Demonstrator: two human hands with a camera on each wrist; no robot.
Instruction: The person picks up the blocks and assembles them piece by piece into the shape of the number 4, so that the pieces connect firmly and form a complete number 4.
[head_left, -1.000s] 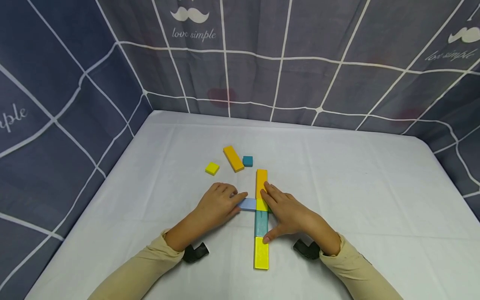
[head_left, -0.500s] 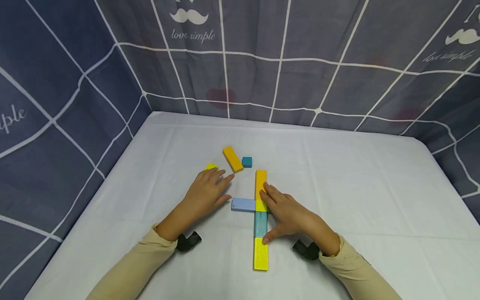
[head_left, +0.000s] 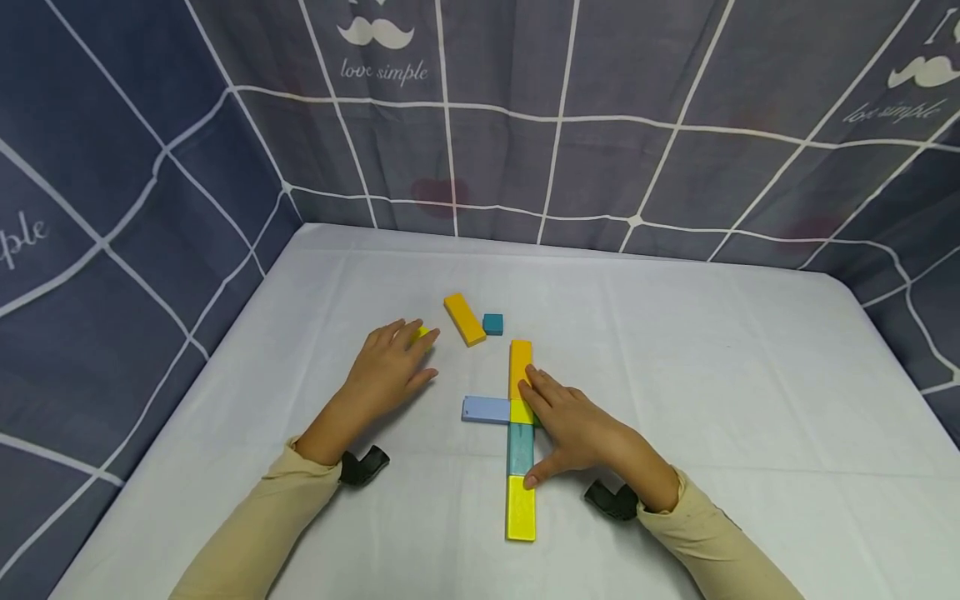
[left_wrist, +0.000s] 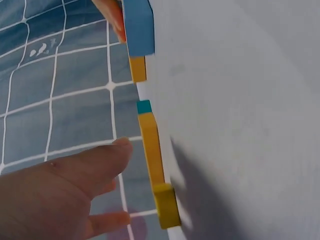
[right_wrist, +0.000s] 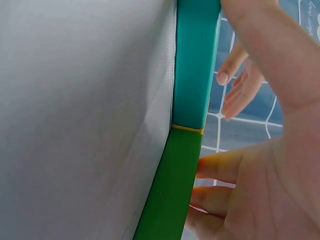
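Observation:
A cross of flat blocks lies on the white cloth: an orange block (head_left: 519, 360) at the far end, a small yellow square block (head_left: 521, 412) at the crossing, a teal block (head_left: 521, 450), a long yellow block (head_left: 521, 510) nearest, and a light blue block (head_left: 486, 409) as the left arm. A green block (right_wrist: 170, 185) forms the right arm, mostly hidden under my right hand (head_left: 576, 427). That hand rests along the cross, fingers extended, thumb by the long yellow block. My left hand (head_left: 384, 368), fingers loosely spread, hovers around a loose yellow block (left_wrist: 166, 206), partly covering it in the head view.
A loose orange block (head_left: 464, 319) and a teal cube (head_left: 492, 324) lie close together beyond the cross. A dark grid-patterned curtain (head_left: 495, 158) rises behind the table (head_left: 712, 358) and along its left. Each wrist carries a black camera mount (head_left: 365, 465).
My left hand has left the light blue block and moved left and away from me, to the loose yellow block. My right hand stays on the cross.

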